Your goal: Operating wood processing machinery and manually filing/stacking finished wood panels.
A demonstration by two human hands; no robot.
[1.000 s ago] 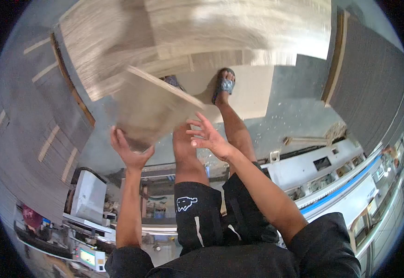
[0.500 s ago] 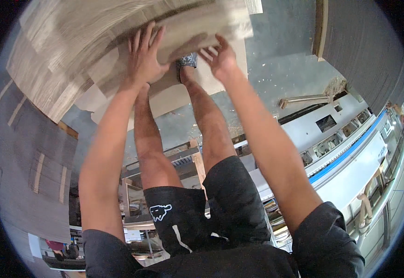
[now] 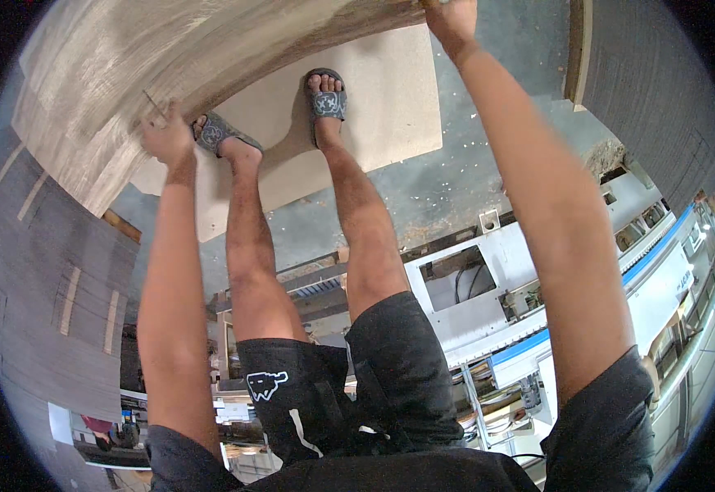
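Note:
A long wood-grain board (image 3: pixel 292 45) lies across the top of the view, its near edge running from beside my left foot up toward the upper right. At its left end is my left hand (image 3: pixel 167 138), fingers curled against the board; a thin dark line shows just beyond the fingertips. My right hand (image 3: pixel 453 26) is closed around the board's right end, with the fingertips cut off by the top of the picture. Other pale wood-grain boards (image 3: pixel 74 123) lie beyond and to the left.
A pale flat sheet (image 3: pixel 374 90) lies under my sandalled feet on the grey, chip-strewn floor (image 3: pixel 488 123). Tall stacks of dark panels stand at left (image 3: pixel 62 271) and right (image 3: pixel 644 90). Behind my legs is a long white machine (image 3: pixel 488 287) with a blue strip.
My hands have spread apart, the left moving left and down, the right moving up and right to the board's end. The board has shifted upward, uncovering both sandals and more of the pale sheet.

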